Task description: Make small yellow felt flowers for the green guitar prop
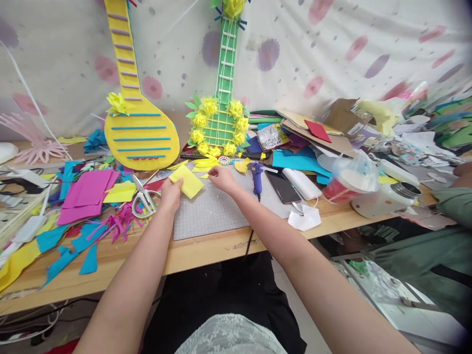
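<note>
My left hand holds a square yellow foam sheet by its left corner, just above a grey cutting mat. My right hand reaches to the mat's far edge, fingertips pinching a small yellow scrap. White-handled scissors lie just left of my left hand. A purple glue gun stands right of my right hand. Behind the mat stands a green foam guitar ringed with yellow flowers, and to its left a yellow foam guitar.
Pink, magenta, blue and yellow foam offcuts cover the wooden table on the left. A phone, white box, bagged cup and white jar sit right. Cardboard and clutter pile at back right. Another person's green sleeve is at the right edge.
</note>
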